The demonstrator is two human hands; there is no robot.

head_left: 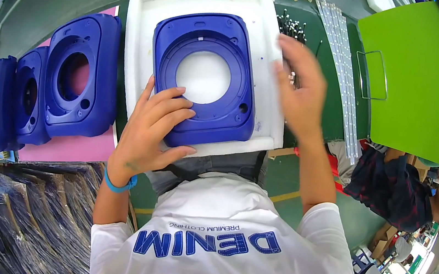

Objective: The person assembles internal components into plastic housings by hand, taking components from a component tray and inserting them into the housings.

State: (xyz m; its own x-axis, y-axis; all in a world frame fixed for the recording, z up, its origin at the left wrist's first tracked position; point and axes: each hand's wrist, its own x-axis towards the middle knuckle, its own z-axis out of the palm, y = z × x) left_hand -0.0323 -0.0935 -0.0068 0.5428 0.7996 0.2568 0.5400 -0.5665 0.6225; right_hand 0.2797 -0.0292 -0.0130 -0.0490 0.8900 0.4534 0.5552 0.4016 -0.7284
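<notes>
A blue plastic housing (244, 85) with a large round opening lies on a white foam tray (136, 65) in front of me. My left hand (157, 123) rests on its near left corner, fingers spread across the ring and the thumb by the near edge. Just past the tray's right edge, my right hand (300, 89) hovers over a pile of thin black cables (292, 27) with white ends. Its thumb and index finger are apart, and nothing shows between them. The other fingers are partly hidden.
Several similar blue housings (105, 66) stand on a pink surface (71, 149) at left. Plastic-wrapped stock (26, 211) sits near left. Right of the cables lie white dotted strips (344, 70), then a bright green panel (426, 81) with a wire handle. Another person (390, 184) is at far right.
</notes>
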